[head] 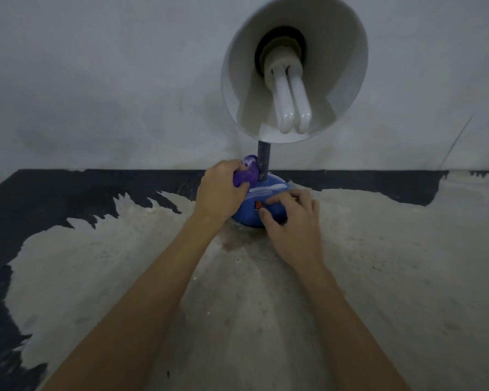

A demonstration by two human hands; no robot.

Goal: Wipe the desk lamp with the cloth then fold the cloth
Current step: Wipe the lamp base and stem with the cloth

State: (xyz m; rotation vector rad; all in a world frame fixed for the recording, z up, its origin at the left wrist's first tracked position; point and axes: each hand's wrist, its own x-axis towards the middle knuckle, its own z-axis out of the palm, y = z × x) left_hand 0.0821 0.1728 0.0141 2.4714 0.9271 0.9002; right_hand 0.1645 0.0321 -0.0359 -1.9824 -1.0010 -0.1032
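Observation:
The desk lamp stands at the back of the table against the wall, with a round blue base (268,193), a dark neck (263,160) and a white shade (331,69) tilted toward me, its white bulb (290,100) showing inside. My left hand (222,189) is closed around a bunched purple cloth (247,173), pressed against the base just left of the neck. On the front right of the base rests my right hand (292,221), fingers curled over it beside a small orange switch (257,205).
The table top (266,306) is worn, pale where its black coating (68,198) has peeled away. A grey wall (110,80) rises right behind the lamp. A thin cord (458,139) runs along the wall at the right.

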